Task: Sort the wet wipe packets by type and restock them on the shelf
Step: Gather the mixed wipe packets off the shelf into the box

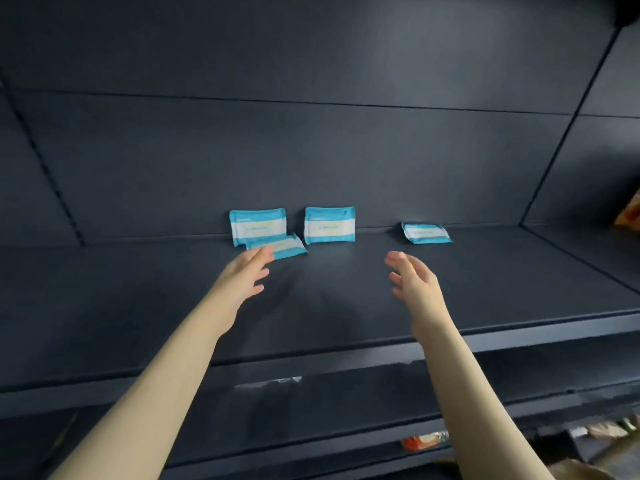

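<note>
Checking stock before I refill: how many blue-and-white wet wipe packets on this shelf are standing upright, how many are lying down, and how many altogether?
Upright packets: 2
Lying packets: 2
Total: 4

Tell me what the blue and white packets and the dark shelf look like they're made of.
Packets: probably soft plastic film, smooth; puffy bodies with flattened edges. Shelf: likely painted metal, dark matte finish; thin flat deck, straight front lip, dull soft sheen. Blur leaves both uncertain.
</note>
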{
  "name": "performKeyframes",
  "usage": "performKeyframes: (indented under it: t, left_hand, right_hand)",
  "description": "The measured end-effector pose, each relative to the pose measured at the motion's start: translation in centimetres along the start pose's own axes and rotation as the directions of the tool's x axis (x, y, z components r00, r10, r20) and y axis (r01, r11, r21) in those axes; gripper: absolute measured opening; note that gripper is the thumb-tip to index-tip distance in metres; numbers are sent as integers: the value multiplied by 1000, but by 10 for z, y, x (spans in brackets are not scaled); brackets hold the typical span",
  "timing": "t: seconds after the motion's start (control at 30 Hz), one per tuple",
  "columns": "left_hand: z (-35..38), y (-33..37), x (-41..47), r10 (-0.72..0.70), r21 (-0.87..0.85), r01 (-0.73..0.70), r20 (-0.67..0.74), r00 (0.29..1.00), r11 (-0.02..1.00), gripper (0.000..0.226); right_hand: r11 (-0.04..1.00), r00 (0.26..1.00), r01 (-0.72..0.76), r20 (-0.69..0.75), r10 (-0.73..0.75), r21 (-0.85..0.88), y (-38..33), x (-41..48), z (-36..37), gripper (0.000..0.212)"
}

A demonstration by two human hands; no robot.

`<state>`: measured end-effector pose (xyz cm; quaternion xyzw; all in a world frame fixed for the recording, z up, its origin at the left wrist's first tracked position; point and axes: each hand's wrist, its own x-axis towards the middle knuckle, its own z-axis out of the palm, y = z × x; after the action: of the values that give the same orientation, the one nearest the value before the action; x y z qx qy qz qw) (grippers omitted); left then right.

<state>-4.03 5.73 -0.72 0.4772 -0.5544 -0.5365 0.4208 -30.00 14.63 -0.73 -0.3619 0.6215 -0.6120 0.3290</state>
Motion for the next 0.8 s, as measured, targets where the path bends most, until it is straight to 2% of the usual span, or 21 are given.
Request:
performKeyframes:
  t: [0.2,0.33,0.4,0.47,0.53,0.63,0.73,0.8]
  left_hand:
    - [-8,-15,72,40,111,-35,-41,998,993,26]
    - [-6,-26,119,47,319,-31,-41,998,947,31]
    - [-6,-35,137,52,472,-32,-31,998,881,40]
    - [-7,-45,154,94,683,-63,-8,996,727,49]
    - [-6,-48,162,133,800,-96,20,991,593,55]
    - [-12,-50,167,220,800,-167,44,974,576,67]
    - [-20,-46,171,362,788,-252,40,931,561,53]
    - [-27,-37,180,468,812,-321,68,881,487,48]
  right_hand:
    - [999,994,22,110,-19,-26,17,96,49,32]
    - [979,966,166,218,-138,-119,30,162,76,28]
    - [928,936,304,251,-248,-217,42,193,88,29]
    - [823,896,432,281,-344,-369,57,220,98,35]
    - [727,868,497,263,-422,-474,67,234,103,40]
    - [712,860,503,206,-467,-490,69,238,108,45]
    - [718,855,515,225,-467,-468,71,236,111,51]
    - [697,848,523,221,-481,-491,72,235,112,53]
